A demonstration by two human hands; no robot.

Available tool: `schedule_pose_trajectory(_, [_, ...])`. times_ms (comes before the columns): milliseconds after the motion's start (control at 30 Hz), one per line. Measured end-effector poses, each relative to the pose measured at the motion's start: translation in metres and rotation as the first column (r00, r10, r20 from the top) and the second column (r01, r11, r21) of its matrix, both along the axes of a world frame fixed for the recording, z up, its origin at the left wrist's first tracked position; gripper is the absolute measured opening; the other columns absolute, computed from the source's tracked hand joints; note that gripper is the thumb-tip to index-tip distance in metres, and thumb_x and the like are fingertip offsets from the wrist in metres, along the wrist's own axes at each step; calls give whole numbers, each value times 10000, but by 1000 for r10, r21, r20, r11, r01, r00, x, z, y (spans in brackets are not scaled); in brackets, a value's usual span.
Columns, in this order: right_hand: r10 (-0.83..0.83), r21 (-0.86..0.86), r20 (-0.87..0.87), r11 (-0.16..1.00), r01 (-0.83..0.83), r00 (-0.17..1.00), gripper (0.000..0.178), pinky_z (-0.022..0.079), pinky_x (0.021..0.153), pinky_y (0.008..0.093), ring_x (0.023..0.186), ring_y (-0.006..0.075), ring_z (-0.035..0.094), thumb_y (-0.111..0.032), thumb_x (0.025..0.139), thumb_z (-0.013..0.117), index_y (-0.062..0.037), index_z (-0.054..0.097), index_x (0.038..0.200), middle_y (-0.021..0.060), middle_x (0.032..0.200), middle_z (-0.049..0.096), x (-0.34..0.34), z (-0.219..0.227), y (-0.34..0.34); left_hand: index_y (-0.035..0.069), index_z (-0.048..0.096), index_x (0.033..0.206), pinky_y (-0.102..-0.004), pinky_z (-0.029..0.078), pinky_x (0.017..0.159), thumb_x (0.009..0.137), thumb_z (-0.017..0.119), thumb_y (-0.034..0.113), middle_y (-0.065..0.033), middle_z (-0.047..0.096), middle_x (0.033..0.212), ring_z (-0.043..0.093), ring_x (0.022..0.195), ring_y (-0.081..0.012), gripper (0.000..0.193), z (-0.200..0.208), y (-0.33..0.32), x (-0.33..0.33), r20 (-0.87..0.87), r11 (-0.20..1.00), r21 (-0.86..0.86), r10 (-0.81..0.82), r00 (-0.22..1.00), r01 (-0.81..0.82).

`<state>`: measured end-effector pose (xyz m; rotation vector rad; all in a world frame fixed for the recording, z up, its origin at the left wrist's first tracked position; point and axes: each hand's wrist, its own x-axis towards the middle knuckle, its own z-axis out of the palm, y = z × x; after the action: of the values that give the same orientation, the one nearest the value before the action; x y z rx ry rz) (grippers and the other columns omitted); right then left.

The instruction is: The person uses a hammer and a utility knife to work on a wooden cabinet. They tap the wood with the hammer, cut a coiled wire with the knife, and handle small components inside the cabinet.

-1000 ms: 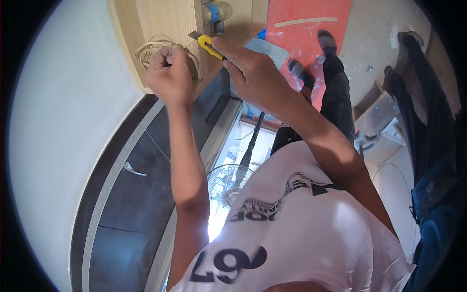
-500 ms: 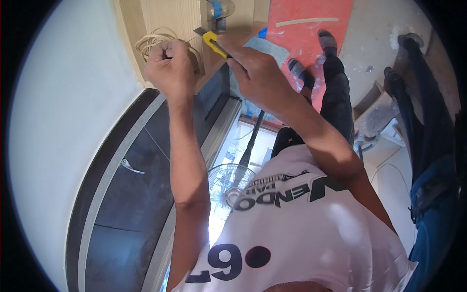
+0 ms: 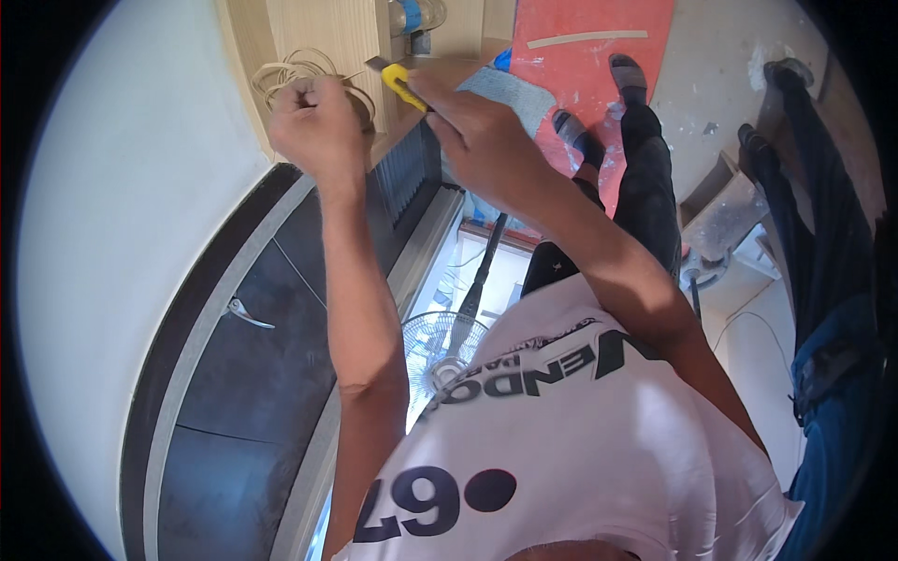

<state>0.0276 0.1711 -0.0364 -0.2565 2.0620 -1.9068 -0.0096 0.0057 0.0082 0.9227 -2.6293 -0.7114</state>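
Fingers (image 3: 438, 92) of our right hand (image 3: 491, 140) grip a yellow utility knife (image 3: 404, 86), its bare blade near the coil of thin tan strips (image 3: 288, 67) in the wooden cabinet (image 3: 327, 26). Our left hand (image 3: 318, 129) curls closed at that coil; we cannot tell what it pinches.

The head view came from the left one of two wide fisheye cameras worn side by side on the person's head, and it looked steeply down, upright and unmirrored. The white shirt (image 3: 599, 430) lay close below, filling the lower middle. The left hand (image 3: 323, 126) and right hand (image 3: 491, 150) sat farther off, toward the upper edge, and the red sheet (image 3: 561, 70) lay deeper still. Toward the left rim, the dark door (image 3: 253, 383) bent into a curve
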Motion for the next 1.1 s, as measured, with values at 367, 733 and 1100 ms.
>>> schedule_pose_trajectory(367, [5,-1,22,1000,-5,1000,490,515,767,452,836,393,637,-51,942,601,-112,508,1419,218,933,643,7,4,8,-46,605,692,-336,451,574,737,626,95,-87,590,612,523,568,-174,149,0,-7,1,10,991,-130,-12,1000,13])
schedule_pose_trajectory(733, [120,95,88,987,-128,989,520,516,753,447,800,369,634,-54,948,591,-153,482,1448,203,901,631,13,11,12,-31,573,662,-338,431,551,729,611,76,-74,550,580,489,548,-177,132,-5,-12,7,-54,985,-165,39,998,-48])
schedule_pose_trajectory(1100, [25,-23,5,999,-25,1000,502,521,739,461,811,402,631,-48,938,586,-109,487,1426,215,907,631,21,3,-2,-50,501,638,-371,418,543,731,584,66,-97,537,573,462,541,-189,171,-2,-9,8,-76,957,-277,70,995,-89])
